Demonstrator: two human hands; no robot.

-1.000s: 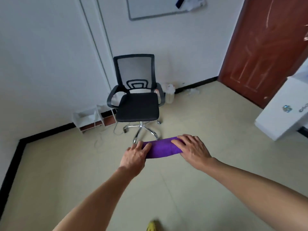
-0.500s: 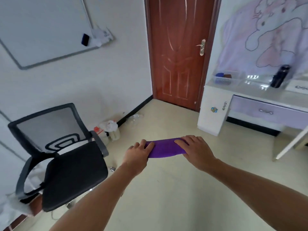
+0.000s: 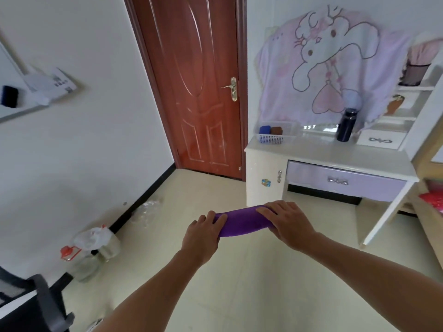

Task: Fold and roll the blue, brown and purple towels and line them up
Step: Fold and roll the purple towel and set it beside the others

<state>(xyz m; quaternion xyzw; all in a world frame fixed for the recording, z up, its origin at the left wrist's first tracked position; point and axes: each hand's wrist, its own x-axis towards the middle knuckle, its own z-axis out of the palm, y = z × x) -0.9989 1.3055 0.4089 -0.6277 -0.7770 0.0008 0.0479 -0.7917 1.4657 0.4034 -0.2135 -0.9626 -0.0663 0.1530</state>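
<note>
**Change:** the view has swung from the office chair [image 3: 36,303] toward the white desk [image 3: 335,152]; the grip is unchanged.
**Purple towel** [image 3: 242,221]: rolled, held in mid-air, well short of the desk.
**Left hand** [image 3: 203,233]: fingers curled over the roll's left end.
**Right hand** [image 3: 287,224]: wrapped over its right end.
**Meaning:** rolling looks finished and carrying is likely under way.
**Basket** [image 3: 271,139] on the desk: holds the blue towel [image 3: 264,129] and brown towel [image 3: 276,130], side by side.
**Obstacles:** the jugs [image 3: 91,250] by the wall lie off the path.

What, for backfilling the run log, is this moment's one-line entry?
purple towel: rolled | left hand: holds one end | right hand: holds other | blue towel, brown towel: in basket
</note>
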